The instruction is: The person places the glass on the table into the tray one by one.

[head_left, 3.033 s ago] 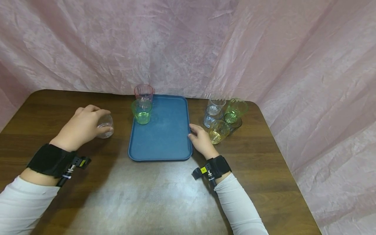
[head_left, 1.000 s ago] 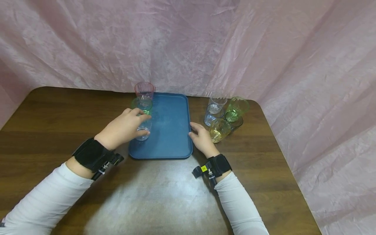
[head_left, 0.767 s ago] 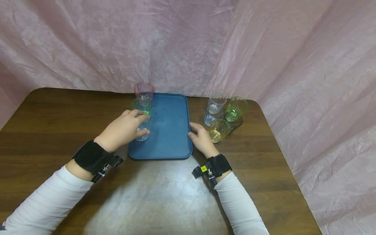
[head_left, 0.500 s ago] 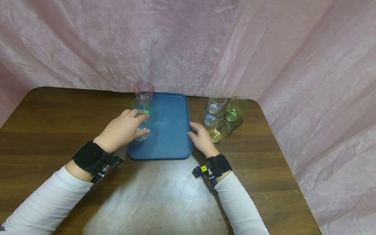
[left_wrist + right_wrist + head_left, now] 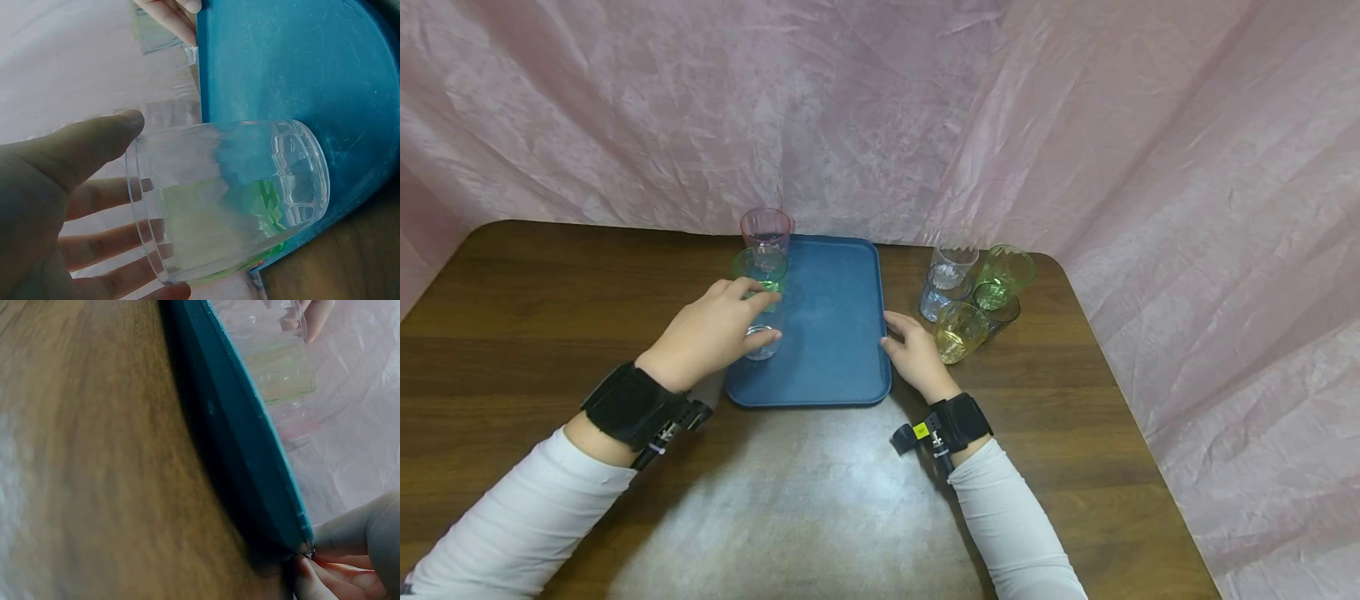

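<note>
Step in hand, as judged: setting the clear glass [image 5: 762,351] on the tray's [image 5: 835,350] left side, nearer than the green glass [image 5: 760,267]. Left hand [image 5: 709,331]: fingers part-spread, curled round its rim. Glass upright, mouth up, long axis vertical. Right hand [image 5: 916,354]: loose fingers touch tray edge. Next move probably calls for release.

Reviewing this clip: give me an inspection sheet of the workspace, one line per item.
Surface: brown wood-grain table, pale shine on its near part.
Job's things: blue tray; pink glass and green glass along its left side, clear glass in front; right of the tray, second clear glass, blue glass, second green glass, dark glass, yellow glass.
Clutter: nothing seen.
Grippers: left hand holds the clear glass near its rim; right hand holds the tray's right edge.
Cables: nothing seen.
Surroundings: pink cloth behind and to the right of the table.
</note>
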`<state>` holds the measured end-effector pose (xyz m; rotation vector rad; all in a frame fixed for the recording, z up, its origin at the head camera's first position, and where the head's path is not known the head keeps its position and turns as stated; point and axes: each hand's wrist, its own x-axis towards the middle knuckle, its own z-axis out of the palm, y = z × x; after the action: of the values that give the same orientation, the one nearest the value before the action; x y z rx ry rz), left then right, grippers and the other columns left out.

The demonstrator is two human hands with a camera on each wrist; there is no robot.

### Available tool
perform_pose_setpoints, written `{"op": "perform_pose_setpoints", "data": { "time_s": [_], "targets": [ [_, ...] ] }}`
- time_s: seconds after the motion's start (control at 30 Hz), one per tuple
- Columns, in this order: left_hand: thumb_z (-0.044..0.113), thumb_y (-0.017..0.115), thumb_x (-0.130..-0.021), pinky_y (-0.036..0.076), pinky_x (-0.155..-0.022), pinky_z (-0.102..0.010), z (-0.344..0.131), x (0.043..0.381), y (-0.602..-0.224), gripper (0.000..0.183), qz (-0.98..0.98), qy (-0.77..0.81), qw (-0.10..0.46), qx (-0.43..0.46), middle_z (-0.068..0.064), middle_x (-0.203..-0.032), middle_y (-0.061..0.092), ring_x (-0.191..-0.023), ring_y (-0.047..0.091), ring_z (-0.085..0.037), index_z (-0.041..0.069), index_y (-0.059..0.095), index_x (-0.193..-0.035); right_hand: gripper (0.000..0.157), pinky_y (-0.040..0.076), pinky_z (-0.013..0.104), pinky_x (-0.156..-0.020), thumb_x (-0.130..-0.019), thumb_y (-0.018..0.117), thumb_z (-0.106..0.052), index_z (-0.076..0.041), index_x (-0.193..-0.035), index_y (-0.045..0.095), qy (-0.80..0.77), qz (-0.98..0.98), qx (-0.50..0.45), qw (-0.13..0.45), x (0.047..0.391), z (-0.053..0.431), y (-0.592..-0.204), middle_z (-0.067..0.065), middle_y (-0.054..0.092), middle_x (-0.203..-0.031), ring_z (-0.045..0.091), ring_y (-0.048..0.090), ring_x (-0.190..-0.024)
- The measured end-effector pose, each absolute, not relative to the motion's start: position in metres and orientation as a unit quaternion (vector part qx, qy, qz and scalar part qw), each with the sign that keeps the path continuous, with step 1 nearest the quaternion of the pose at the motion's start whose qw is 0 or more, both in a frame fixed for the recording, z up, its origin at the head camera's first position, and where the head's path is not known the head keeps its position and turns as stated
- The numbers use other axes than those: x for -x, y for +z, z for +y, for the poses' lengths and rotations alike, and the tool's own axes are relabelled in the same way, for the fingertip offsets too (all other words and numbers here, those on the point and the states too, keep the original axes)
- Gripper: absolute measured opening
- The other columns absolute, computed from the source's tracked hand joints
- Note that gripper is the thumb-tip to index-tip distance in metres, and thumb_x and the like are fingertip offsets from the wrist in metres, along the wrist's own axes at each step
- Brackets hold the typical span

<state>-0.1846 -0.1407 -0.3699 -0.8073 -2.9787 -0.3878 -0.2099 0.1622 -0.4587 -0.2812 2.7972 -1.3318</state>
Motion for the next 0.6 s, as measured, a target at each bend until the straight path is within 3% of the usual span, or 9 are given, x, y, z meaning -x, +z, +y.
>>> {"op": "perform_pose_setpoints", "data": {
  "time_s": [0.37,0.6],
  "targets": [
    [0.042,0.068,-0.098,0.057,-0.077,-0.06,-0.145,0.188,-0.369,0.055,-0.958,-0.132,0.024,0.253,-0.02,-0.137,0.057,-0.123,0.054,-0.044,0.01,0.059,-0.141,0.047,0.044,0.04,-0.112,-0.098,0.062,-0.002,0.005,-0.144,0.052,-0.434,0.896,0.092,0.015,0.21,0.161,-0.458,0.022,0.05,-0.148,0.033,0.054,-0.133],
    [0.036,0.068,-0.098,0.05,-0.09,-0.063,-0.152,0.198,-0.369,0.045,-0.945,-0.206,0.119,0.224,-0.019,-0.129,0.061,-0.117,0.056,-0.043,0.008,0.065,-0.133,0.047,0.044,0.041,-0.112,-0.099,0.061,-0.002,0.005,-0.144,0.052,-0.439,0.894,0.088,0.019,0.209,0.163,-0.459,0.021,0.05,-0.148,0.033,0.053,-0.134]
  ]
}}
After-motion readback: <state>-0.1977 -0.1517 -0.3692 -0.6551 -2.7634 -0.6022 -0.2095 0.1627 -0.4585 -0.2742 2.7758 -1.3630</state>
